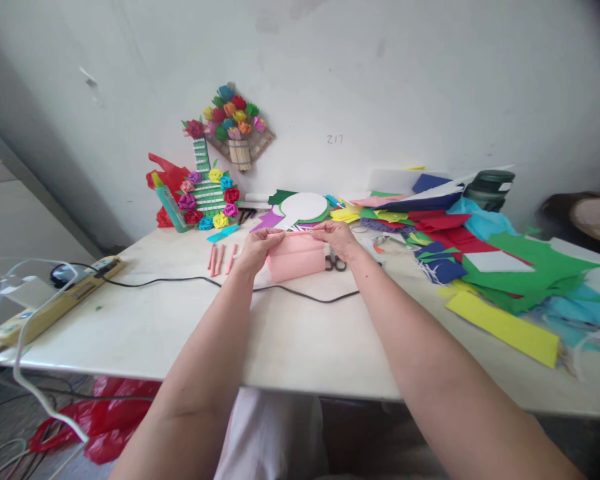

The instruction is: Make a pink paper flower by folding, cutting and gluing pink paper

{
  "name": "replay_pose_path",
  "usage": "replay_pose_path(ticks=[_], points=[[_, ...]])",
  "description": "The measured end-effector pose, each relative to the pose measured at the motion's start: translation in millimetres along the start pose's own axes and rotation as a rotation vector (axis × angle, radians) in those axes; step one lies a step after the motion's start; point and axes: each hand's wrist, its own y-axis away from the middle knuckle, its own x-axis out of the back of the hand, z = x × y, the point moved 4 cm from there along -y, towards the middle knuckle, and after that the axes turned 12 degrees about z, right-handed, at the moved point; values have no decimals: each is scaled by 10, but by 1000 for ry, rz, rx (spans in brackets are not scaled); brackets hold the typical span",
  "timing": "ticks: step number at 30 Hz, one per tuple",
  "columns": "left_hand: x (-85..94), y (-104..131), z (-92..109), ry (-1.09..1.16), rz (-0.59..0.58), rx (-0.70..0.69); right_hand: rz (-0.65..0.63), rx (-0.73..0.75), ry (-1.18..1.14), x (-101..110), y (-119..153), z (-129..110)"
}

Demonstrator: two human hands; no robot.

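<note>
A pink sheet of crepe paper hangs between my two hands over the table, its far top edge rolled into a thin strip. The left end of that edge is pinched by my left hand, fingers closed. At the other end my right hand pinches the same edge. Several rolled pink paper pieces lie just left of my left hand. Black-handled scissors rest beneath my right hand, their blades hidden by the paper. Behind my hands lies a white paper disc on green paper.
Coloured paper sheets spread over the right side. A black cable crosses the table in front of my hands to a power strip at left. A glue bottle and a paper-flower guitar stand at the back left.
</note>
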Motion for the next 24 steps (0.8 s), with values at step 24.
replay_pose_path(ticks=[24], points=[[56, -34, -66, 50, 17, -7, -37, 14, 39, -4, -41, 28]])
